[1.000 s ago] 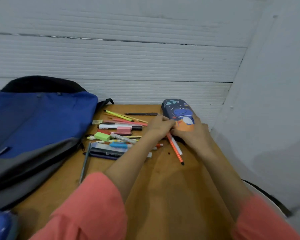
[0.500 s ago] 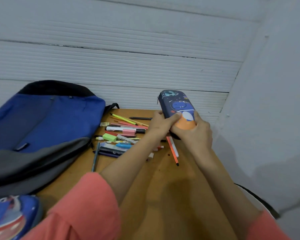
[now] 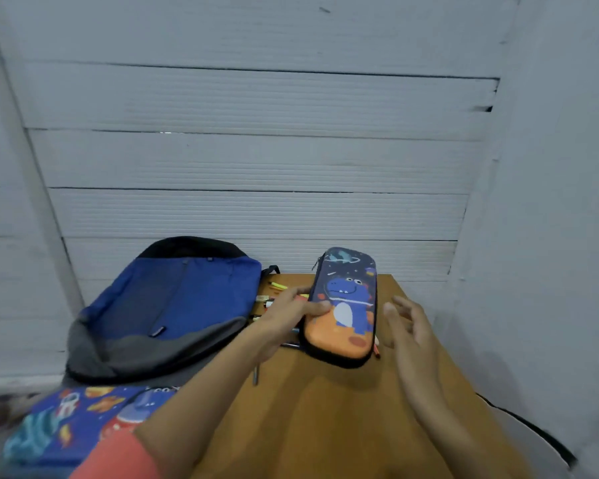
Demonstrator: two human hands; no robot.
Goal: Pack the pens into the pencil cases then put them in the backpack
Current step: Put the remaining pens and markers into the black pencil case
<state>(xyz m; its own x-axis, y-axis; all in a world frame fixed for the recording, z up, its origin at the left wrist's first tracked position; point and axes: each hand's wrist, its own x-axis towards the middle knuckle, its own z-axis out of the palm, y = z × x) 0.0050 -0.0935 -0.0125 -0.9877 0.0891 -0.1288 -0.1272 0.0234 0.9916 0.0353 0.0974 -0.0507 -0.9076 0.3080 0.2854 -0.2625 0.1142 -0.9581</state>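
The person wears a loose coral-red fabric sleeve (image 3: 118, 458) on the left arm. It shows at the near left corner of the brown wooden tabletop (image 3: 325, 426), plain soft cloth that ends in a curved hem at about the elbow. Past that hem the slender left forearm (image 3: 222, 382) is bare down to the left hand (image 3: 284, 316). Over the tabletop's right side, the right forearm (image 3: 429, 402) is likewise uncovered up to the right hand (image 3: 408, 326), whose fingers look slightly blurred.

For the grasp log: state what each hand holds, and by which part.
Left hand grips the dinosaur pencil case by its left edge, thumb on top. Right hand holds nothing.
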